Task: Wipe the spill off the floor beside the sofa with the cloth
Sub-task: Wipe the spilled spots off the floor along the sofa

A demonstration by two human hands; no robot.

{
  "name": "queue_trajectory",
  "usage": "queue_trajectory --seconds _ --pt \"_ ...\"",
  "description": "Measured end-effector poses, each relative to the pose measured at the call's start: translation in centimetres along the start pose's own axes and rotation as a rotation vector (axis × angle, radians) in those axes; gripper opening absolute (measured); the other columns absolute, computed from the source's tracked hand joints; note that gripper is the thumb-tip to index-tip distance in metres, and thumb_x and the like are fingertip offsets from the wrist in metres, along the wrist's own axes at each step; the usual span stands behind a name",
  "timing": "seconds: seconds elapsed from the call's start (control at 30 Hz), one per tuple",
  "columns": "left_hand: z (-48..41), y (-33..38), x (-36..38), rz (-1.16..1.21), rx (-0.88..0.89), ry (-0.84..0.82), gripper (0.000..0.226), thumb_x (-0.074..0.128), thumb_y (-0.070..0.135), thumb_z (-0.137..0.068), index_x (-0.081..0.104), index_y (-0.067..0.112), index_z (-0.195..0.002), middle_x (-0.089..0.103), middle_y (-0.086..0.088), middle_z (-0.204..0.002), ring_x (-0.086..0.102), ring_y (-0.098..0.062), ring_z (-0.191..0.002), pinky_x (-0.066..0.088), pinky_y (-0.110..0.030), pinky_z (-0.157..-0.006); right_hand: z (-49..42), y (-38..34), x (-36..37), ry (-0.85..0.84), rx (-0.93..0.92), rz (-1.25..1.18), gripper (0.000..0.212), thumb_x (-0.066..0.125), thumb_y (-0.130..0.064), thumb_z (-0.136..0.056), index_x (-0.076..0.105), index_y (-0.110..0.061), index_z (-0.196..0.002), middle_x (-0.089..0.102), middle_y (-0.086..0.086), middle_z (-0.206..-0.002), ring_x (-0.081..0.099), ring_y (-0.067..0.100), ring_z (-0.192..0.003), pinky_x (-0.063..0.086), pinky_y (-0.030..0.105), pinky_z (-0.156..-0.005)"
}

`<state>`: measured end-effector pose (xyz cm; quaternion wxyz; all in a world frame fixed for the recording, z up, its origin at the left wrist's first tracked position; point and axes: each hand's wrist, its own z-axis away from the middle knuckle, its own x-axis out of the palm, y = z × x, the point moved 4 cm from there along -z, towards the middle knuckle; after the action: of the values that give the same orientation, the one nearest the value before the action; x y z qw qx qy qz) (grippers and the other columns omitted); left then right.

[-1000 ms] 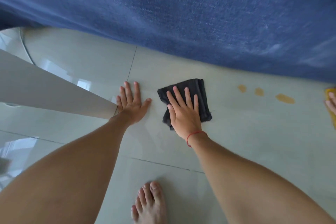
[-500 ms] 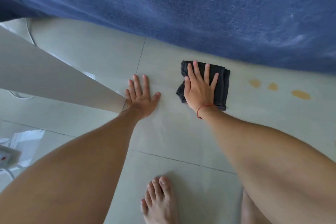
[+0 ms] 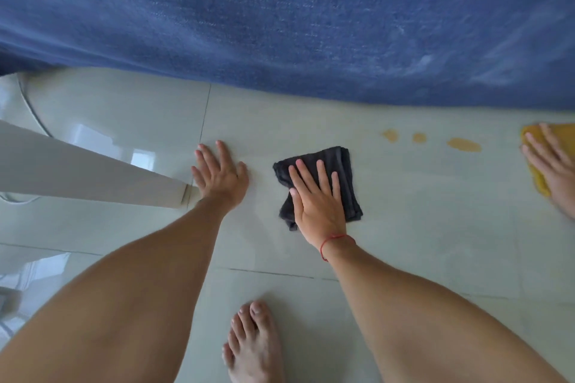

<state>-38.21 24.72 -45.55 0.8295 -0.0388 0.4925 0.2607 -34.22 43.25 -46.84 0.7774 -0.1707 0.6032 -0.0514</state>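
A folded dark grey cloth (image 3: 337,162) lies flat on the pale tiled floor (image 3: 420,227). My right hand (image 3: 315,199), with a red string at the wrist, presses palm-down on the cloth, fingers spread. My left hand (image 3: 219,174) rests flat on the bare tile to the left of the cloth, holding nothing. Three yellowish spill spots (image 3: 463,144) sit on the floor to the right of the cloth, just in front of the blue sofa (image 3: 295,25). The cloth does not touch them.
Another person's hand (image 3: 550,165) presses a yellow cloth (image 3: 533,134) on the floor at the right edge. A pale slanted furniture leg (image 3: 93,171) ends beside my left hand. My bare foot (image 3: 252,348) stands at the bottom centre. A thin cable (image 3: 31,106) curves at far left.
My right hand has slid the dark cloth back from near the sofa's edge toward me. The other person's hand with the yellow cloth is in view again at the right.
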Motion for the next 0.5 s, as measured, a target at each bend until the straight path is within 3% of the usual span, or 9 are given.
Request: queue_trajectory --seconds 0.13,0.2,0.33,0.5 --pt "0.6 6.0 0.9 -0.045 0.221 0.041 0.062 0.023 0.035 -0.102 -0.006 0.023 -0.155 -0.02 -0.012 -0.161 -0.019 -0.027 -0.148 -0.012 -0.046 -0.118 3.7 5.8 -1.3 0.057 0.129 0.046 0.049 0.027 -0.037 -0.098 0.04 -0.028 -0.144 0.037 -0.01 -0.153 0.03 0.025 -0.144 0.009 0.041 -0.116" --pt "1.0 8.9 2.0 -0.048 0.284 -0.015 0.061 0.022 0.039 -0.102 -0.005 0.028 -0.155 -0.021 -0.009 -0.161 -0.02 -0.027 -0.148 -0.013 -0.046 -0.118 4.8 9.1 -2.4 0.072 0.189 0.068 0.05 0.026 -0.039 -0.098 0.04 -0.029 -0.144 0.036 -0.011 -0.153 0.029 0.024 -0.145 0.011 0.042 -0.117" --pt "0.8 10.6 3.9 -0.062 0.223 -0.129 0.064 0.019 0.05 -0.099 -0.014 0.035 -0.152 -0.031 -0.002 -0.158 -0.026 -0.023 -0.147 -0.016 -0.047 -0.118 3.8 12.1 -3.6 0.048 0.199 0.097 0.053 0.02 -0.041 -0.096 0.036 -0.031 -0.146 0.031 -0.012 -0.156 0.022 0.023 -0.147 0.01 0.05 -0.118" --pt "0.4 10.5 3.8 -0.07 0.19 -0.207 0.064 0.019 0.05 -0.1 -0.018 0.038 -0.15 -0.036 0.0 -0.156 -0.032 -0.021 -0.144 -0.019 -0.046 -0.115 -0.3 11.9 -4.1 0.101 0.228 0.108 0.054 0.022 -0.041 -0.095 0.038 -0.029 -0.145 0.031 -0.007 -0.156 0.023 0.027 -0.146 0.011 0.056 -0.116"
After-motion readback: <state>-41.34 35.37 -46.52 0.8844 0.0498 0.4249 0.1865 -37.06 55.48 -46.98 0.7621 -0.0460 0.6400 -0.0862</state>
